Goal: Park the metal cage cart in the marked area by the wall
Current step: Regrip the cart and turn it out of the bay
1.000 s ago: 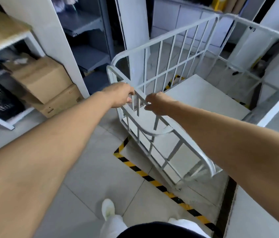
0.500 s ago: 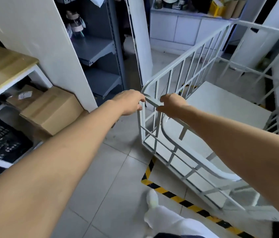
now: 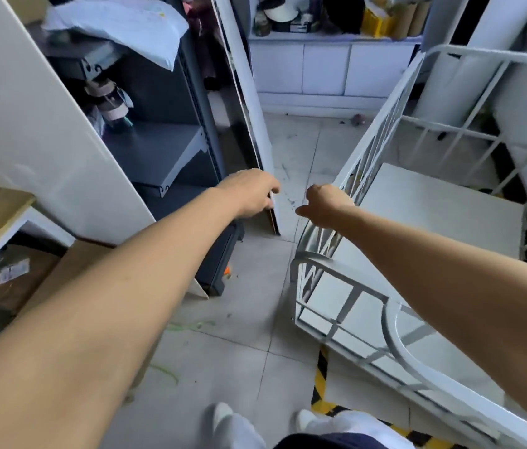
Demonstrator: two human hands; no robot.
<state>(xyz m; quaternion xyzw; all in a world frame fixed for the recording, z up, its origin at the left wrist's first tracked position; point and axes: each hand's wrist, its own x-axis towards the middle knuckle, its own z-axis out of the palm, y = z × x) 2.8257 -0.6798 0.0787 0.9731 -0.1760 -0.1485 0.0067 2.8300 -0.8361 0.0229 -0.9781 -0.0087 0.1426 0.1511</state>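
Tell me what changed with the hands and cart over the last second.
The left hand let go of the cart and moved left; it is now in front of the white panel. The right hand stays curled at the top rail's corner; whether its grip holds is unclear. The view swung left. Unchanged: the cart sits over the striped tape.

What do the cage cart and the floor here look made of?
The cage cart looks like metal tubing painted glossy white: thin joined bars that catch the light. The floor seems to be pale ceramic tile, going by its straight grout lines and slight sheen.
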